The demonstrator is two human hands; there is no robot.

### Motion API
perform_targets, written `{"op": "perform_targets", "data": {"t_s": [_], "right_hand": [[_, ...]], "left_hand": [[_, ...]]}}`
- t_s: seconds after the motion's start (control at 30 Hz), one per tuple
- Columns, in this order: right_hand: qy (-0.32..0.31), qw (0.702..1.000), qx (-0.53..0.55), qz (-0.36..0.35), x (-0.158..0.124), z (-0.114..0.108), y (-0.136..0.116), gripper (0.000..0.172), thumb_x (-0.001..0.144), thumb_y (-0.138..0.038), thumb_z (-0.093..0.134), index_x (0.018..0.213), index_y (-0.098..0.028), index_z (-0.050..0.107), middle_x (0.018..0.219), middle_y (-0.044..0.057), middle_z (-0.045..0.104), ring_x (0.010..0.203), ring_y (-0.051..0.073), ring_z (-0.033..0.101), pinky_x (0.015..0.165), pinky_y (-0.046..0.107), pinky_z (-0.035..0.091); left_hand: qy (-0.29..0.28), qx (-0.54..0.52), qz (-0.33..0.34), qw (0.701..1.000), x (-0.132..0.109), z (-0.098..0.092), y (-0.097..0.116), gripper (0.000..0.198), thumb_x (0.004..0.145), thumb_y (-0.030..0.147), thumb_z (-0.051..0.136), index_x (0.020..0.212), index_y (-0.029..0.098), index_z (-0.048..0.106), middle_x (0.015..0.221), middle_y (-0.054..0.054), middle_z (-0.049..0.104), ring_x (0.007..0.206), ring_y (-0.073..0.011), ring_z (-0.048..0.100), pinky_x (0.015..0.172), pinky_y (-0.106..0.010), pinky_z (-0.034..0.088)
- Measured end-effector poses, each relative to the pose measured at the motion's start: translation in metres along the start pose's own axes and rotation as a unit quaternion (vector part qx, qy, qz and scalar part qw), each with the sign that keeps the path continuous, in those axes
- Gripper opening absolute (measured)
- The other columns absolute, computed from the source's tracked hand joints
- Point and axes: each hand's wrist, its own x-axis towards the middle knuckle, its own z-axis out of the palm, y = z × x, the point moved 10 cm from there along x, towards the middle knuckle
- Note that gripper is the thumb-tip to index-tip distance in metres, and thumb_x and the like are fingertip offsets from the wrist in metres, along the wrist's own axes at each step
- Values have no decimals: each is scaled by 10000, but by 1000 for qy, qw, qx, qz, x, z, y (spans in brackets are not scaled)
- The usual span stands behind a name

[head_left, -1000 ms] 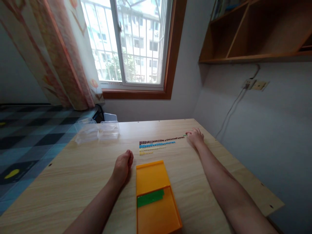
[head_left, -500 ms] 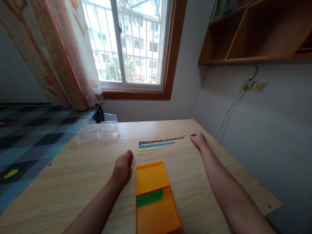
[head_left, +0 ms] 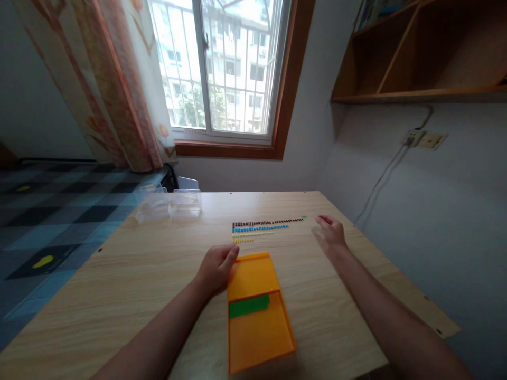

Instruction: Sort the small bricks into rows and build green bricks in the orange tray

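My left hand [head_left: 218, 266] is closed on the upper left edge of an orange tray [head_left: 255, 338], thumb on top. Green pieces [head_left: 249, 305] lie side by side in the tray, below its divider. Beyond it are rows of small pieces: brown [head_left: 261, 222], blue [head_left: 259, 229], pale yellow and yellow [head_left: 242, 240]. Tiny green pieces [head_left: 303, 217] sit at the far right end of the brown row. Just right of them, my right hand [head_left: 330, 228] is raised a little over the table, fingertips pinched; anything between them is too small to make out.
Two clear plastic boxes [head_left: 187, 203] with open lids stand at the table's back left. The wooden table [head_left: 158, 279] meets a checked bed [head_left: 79, 214] on the left. A wall shelf [head_left: 420, 97] and a plugged-in cable [head_left: 382, 182] are on the right.
My left hand has moved right, from beside the tray onto its edge. My right hand has lifted slightly off the table. The camera view has shifted a little.
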Motion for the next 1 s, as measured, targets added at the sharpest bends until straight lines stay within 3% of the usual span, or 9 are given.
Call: {"op": "perform_targets", "data": {"t_s": [0.13, 0.23, 0.3, 0.4, 0.63, 0.87, 1.0], "right_hand": [[-141, 988, 43, -45, -54, 19, -63, 321, 715, -493, 767, 792, -184, 728, 789, 49, 704, 743, 187, 637, 684, 295, 526], [-375, 905, 82, -184, -127, 52, -129, 206, 850, -381, 722, 778, -188, 725, 780, 48, 657, 722, 168, 600, 646, 282, 491], [-461, 853, 69, -234, -169, 62, -151, 136, 872, -304, 707, 799, -193, 735, 753, 31, 633, 689, 148, 582, 623, 261, 469], [-542, 799, 34, -259, -208, 73, -157, 68, 859, -203, 685, 827, -205, 745, 831, 30, 670, 741, 142, 619, 681, 254, 488], [-543, 778, -111, -296, -228, 85, -140, 169, 769, -94, 644, 783, -231, 742, 846, 11, 672, 772, 143, 617, 706, 242, 458], [-521, 764, -199, -325, -234, 90, -132, 115, 806, -165, 627, 713, -197, 686, 808, 19, 638, 739, 141, 557, 625, 259, 356], [-507, 770, -211, -326, -233, 90, -133, 88, 813, -171, 632, 755, -204, 689, 846, 26, 648, 788, 159, 566, 657, 268, 369]], "left_hand": [[-56, 159, 102, 980, -6, 13, 33, 429, 966, 388, 388, 586, 190, 404, 562, 7, 483, 556, -127, 437, 570, -266, 279], [-94, 235, 187, 949, -15, 27, 62, 375, 945, 341, 440, 607, 186, 483, 581, -4, 533, 543, -129, 454, 555, -277, 265], [-127, 263, 219, 931, -21, 38, 75, 339, 934, 315, 469, 626, 187, 531, 597, -10, 570, 538, -133, 481, 542, -282, 270], [-170, 283, 234, 914, -28, 50, 85, 291, 908, 291, 514, 642, 189, 572, 608, -13, 607, 531, -140, 519, 522, -289, 280], [-228, 307, 209, 900, -31, 67, 78, 279, 889, 296, 547, 641, 186, 609, 617, -33, 652, 545, -171, 588, 510, -301, 317], [-262, 327, 174, 891, -30, 70, 68, 271, 885, 289, 551, 654, 182, 644, 644, -46, 683, 563, -184, 609, 512, -291, 322], [-274, 325, 167, 890, -30, 71, 66, 271, 889, 292, 550, 665, 179, 654, 653, -53, 686, 583, -186, 614, 527, -288, 338]]}}
